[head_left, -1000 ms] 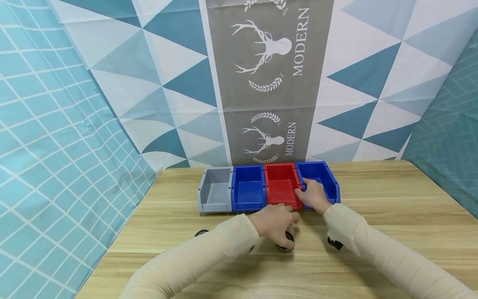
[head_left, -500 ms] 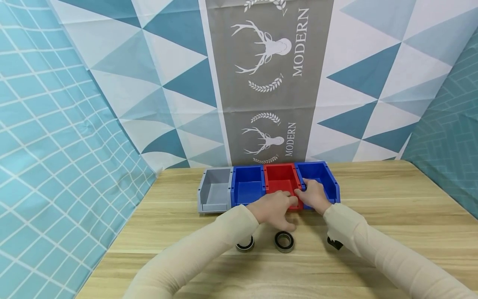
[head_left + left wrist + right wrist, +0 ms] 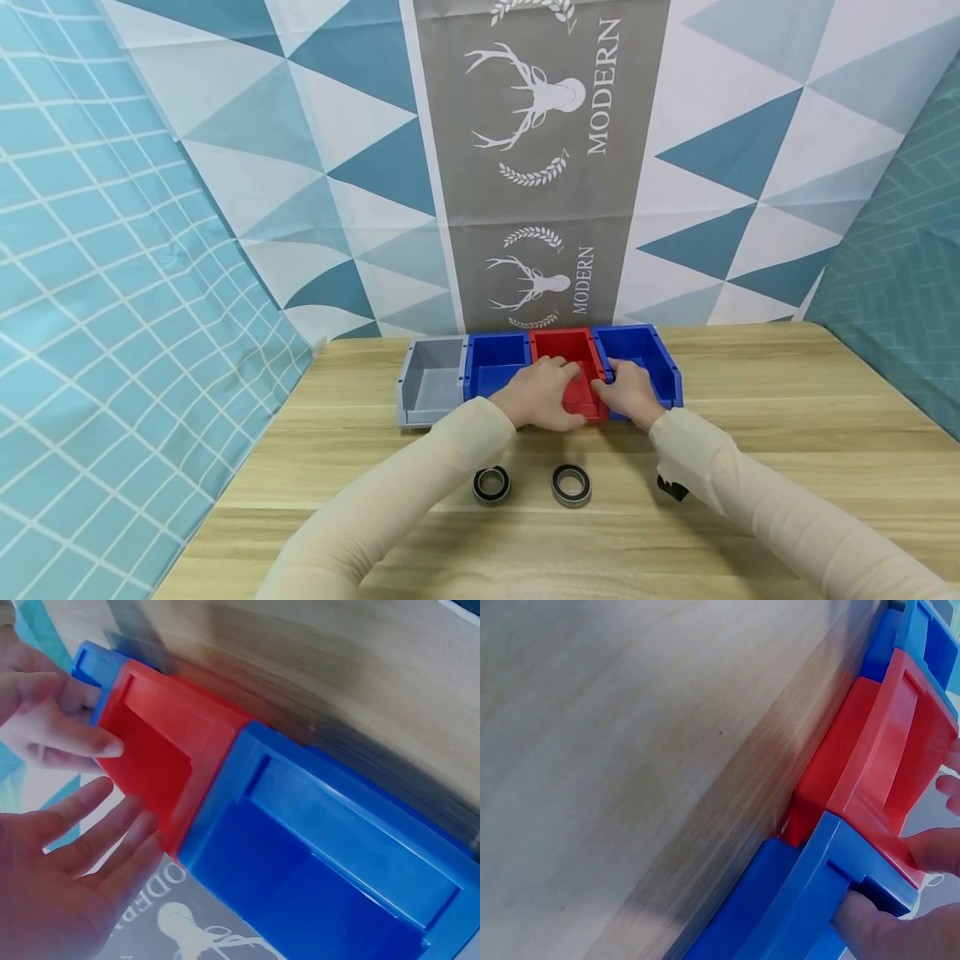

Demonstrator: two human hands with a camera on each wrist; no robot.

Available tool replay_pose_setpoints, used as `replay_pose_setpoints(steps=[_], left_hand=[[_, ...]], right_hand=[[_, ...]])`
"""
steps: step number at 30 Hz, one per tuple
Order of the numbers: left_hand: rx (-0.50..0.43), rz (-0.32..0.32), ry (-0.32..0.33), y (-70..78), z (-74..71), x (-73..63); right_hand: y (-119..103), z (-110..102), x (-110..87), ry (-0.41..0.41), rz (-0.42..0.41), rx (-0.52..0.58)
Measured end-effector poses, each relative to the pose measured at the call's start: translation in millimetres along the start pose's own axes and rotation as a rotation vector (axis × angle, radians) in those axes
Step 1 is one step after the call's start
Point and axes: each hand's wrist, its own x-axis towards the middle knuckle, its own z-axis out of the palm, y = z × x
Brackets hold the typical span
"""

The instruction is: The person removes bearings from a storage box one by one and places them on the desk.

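Note:
My left hand (image 3: 542, 394) hovers over the front of the red bin (image 3: 588, 396), fingers apart and holding nothing. In the left wrist view, its fingers (image 3: 124, 847) are loosely extended beside that bin. My right hand (image 3: 633, 393) pinches the adjoining side walls of the red bin and the right-hand blue bin (image 3: 633, 340). From the right wrist view, one digit lies on the red side and another reaches inside the blue bin (image 3: 810, 892). Two ring-shaped bearings, one on the left (image 3: 491, 498) and one on the right (image 3: 572, 500), lie flat on the table in front of the bins.
Left of the red bin stand another blue bin (image 3: 495, 375) and a grey bin (image 3: 435, 387), all in one row on the wooden table (image 3: 787, 433). A small black object (image 3: 672, 488) shows beneath the right sleeve. Patterned cloth (image 3: 540, 192) hangs behind.
My left hand has lifted away from the right bearing and moved forward to the red bin, uncovering both bearings. A dark ring seen earlier farther left is now hidden by the left sleeve. The right hand stays put.

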Motion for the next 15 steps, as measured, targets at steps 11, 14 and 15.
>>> replay_pose_setpoints(steps=[11, 14, 15], left_hand=[[-0.031, -0.079, 0.015, -7.4, 0.4, 8.4], [0.0, -0.119, 0.032, -7.2, 0.6, 9.2], [0.01, -0.142, 0.044, -7.3, 1.0, 9.5]], right_hand=[[-0.7, -1.2, 1.2, -0.01, -0.005, -0.003], [-0.9, -1.9, 1.1, -0.018, 0.002, -0.009], [-0.9, -2.0, 1.1, -0.021, 0.006, -0.01]])
